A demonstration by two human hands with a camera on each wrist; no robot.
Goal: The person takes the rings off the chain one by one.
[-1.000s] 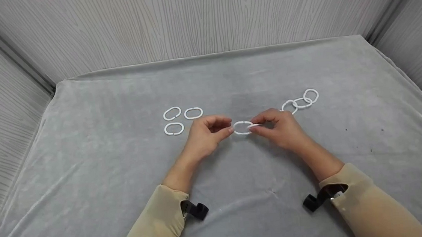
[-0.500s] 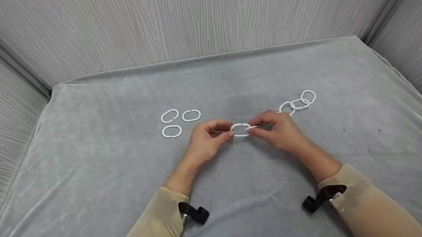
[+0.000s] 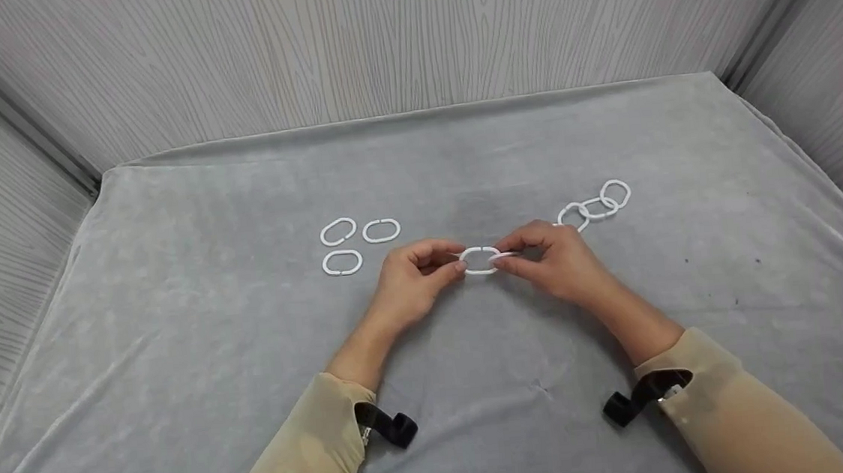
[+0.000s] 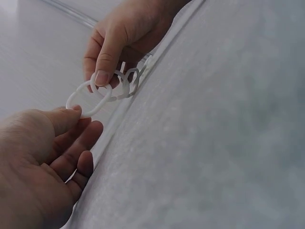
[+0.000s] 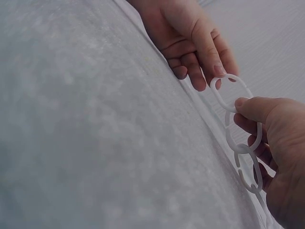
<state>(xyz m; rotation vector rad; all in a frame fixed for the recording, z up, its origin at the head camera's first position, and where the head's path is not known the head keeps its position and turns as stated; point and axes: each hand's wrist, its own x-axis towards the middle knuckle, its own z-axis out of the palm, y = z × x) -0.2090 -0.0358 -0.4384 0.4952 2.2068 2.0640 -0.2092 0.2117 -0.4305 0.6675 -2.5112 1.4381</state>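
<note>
A white oval plastic chain link (image 3: 480, 272) lies between the two hands. The thumb and fingers of my left hand (image 3: 408, 281) pinch its left end. My right hand (image 3: 562, 255) pinches another white link (image 5: 228, 136) at the first link's other end, and the two overlap there. From the right hand a short chain (image 3: 600, 216) of joined links trails back and to the right across the cloth. In the right wrist view the chain hangs along the curled fingers, which partly hide it.
Three loose white links lie left of the hands: a tilted one (image 3: 332, 244), one beside it (image 3: 382, 240) and one nearer (image 3: 341, 252). Grey cloth (image 3: 212, 343) covers the table. Pale wood-grain panels (image 3: 406, 42) stand behind and at the sides.
My left fingers have closed in on the left end of the link, which has shifted slightly left. The right hand keeps its pinch. The whole view has drifted a little.
</note>
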